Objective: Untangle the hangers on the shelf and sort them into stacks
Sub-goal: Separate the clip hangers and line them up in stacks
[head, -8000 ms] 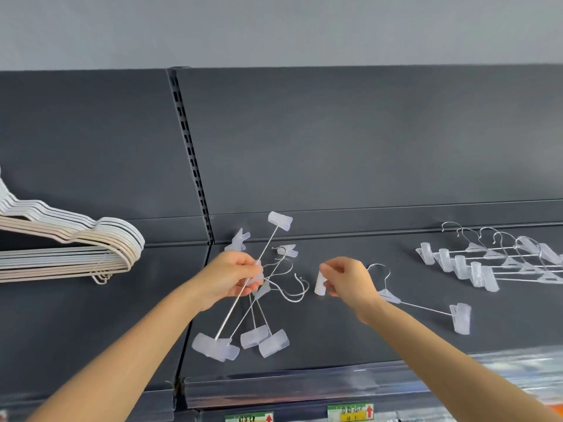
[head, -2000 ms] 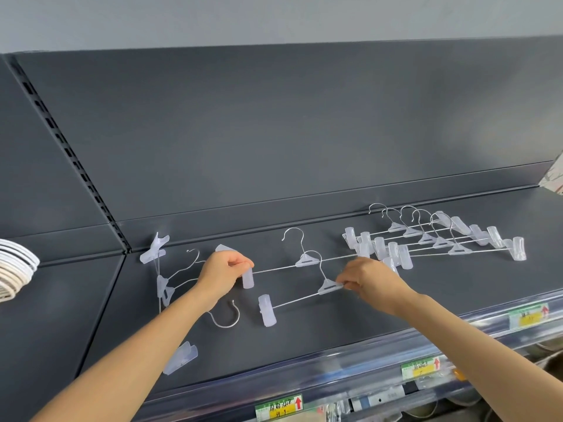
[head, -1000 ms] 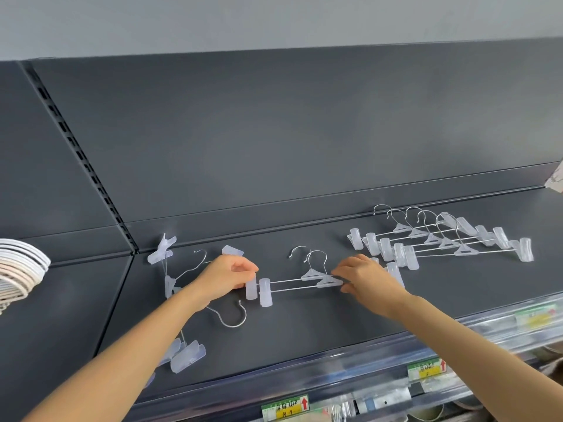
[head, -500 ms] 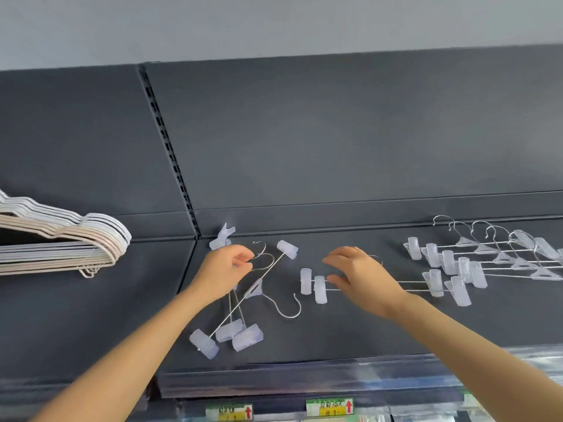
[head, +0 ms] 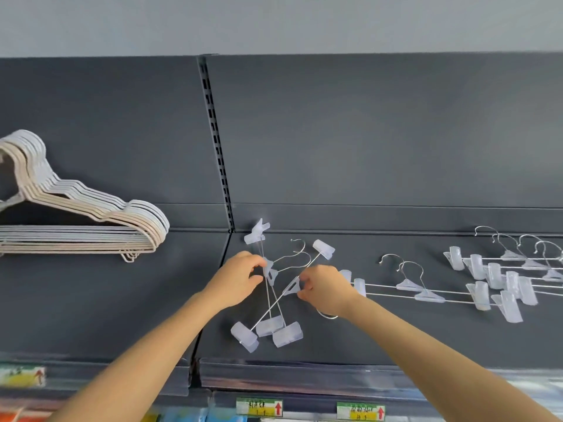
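A tangle of three clear clip hangers [head: 272, 303] lies on the dark shelf [head: 380, 336], their wire bars crossing. My left hand [head: 240, 277] pinches the centre piece of one of them. My right hand [head: 324, 289] grips the centre piece of the hanger that runs diagonally across the tangle. Just to the right, two clip hangers [head: 417, 292] lie side by side. Further right lies a stack of several clip hangers [head: 499, 269], partly cut off by the frame edge.
A stack of white and beige clothes hangers [head: 79, 220] lies on the left shelf section. A slotted upright [head: 216, 141] divides the back panels. Price labels [head: 361, 412] line the shelf's front edge.
My right hand let go of the pair of clip hangers and moved left onto the tangle. My left hand stayed on the tangle. The view shifted left.
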Available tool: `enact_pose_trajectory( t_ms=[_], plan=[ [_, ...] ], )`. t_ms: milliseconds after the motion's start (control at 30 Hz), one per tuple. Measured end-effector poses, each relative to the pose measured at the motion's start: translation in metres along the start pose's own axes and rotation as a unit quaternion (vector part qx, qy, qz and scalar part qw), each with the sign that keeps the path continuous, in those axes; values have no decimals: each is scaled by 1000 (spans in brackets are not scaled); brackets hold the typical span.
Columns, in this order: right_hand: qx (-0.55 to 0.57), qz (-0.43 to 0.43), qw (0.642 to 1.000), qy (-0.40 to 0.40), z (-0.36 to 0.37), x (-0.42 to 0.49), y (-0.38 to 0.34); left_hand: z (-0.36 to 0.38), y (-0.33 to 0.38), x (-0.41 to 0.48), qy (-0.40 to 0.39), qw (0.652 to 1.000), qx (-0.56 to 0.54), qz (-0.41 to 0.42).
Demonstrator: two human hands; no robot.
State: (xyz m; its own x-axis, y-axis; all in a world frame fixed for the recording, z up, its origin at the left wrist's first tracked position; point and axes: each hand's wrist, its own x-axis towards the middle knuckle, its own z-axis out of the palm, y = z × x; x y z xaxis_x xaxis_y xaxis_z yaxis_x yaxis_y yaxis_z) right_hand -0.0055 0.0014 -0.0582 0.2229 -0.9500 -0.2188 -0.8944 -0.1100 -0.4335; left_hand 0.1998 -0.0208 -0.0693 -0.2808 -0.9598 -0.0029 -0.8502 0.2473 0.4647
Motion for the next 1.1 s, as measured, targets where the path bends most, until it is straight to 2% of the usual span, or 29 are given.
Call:
enact_pose_trajectory(
  t_ms=[200, 267, 400, 533, 667, 833, 1100],
  plan=[
    [4, 30, 999, -20, 4, 0, -6, 4, -4, 27, -65, 982, 153, 93],
    [18, 35, 999, -3, 6, 0, -6, 4, -7, 35, -80, 973, 187, 108],
    [35, 28, 997, 55, 4, -4, -5, -1, -13, 44, -54, 957, 243, 150],
    [10, 17, 998, 66, 1, -1, 6, -4, -17, 44, -46, 943, 283, 169],
    [-11, -28, 998, 60, -11, -5, 14, -9, -16, 37, -74, 949, 256, 167],
    [-33, -44, 996, 66, -28, -11, 19, -16, -13, 24, -103, 967, 206, 107],
    [-59, -64, 993, 84, -51, -13, 25, -29, -11, 4, -100, 982, 139, 78]
  ],
)
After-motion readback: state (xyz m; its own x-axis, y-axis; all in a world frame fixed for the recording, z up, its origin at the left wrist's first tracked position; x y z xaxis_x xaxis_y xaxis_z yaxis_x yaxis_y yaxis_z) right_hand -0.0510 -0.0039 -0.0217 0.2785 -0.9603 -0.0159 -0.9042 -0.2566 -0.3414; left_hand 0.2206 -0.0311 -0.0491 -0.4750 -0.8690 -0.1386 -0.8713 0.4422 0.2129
